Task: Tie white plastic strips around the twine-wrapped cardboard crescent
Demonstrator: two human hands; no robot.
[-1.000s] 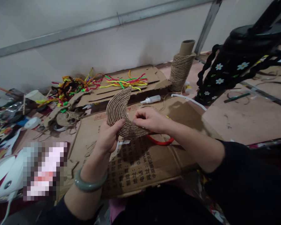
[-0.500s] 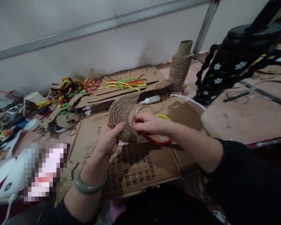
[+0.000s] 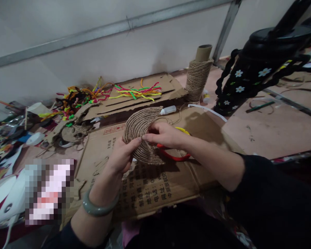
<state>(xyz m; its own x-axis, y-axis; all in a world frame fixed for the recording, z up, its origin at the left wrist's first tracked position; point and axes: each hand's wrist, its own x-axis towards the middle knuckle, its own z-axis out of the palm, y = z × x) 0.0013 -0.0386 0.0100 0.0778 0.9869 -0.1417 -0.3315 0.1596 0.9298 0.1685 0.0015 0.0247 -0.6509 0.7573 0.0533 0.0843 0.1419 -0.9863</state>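
My left hand is closed on the outer edge of a crescent-shaped piece covered in curved rows of brown jute twine, its thumb on top. My right hand pinches the inner edge of the same piece, its thumb almost meeting the left thumb; the fingertips are partly hidden. Beneath the right wrist lie red and yellow loops that look like scissor handles, partly covered. A small clear glue bottle rests just beyond the piece. Under both hands is a printed cardboard sheet.
A spool of jute twine and a black flowered tumbler stand at the back right. Colourful pipe cleaners lie on more cardboard. Clutter fills the left side, with a white device and cord near the front.
The twine piece has shifted slightly right and turned, now showing its lower tip. My right thumb has moved left onto the inner edge, beside my left thumb.
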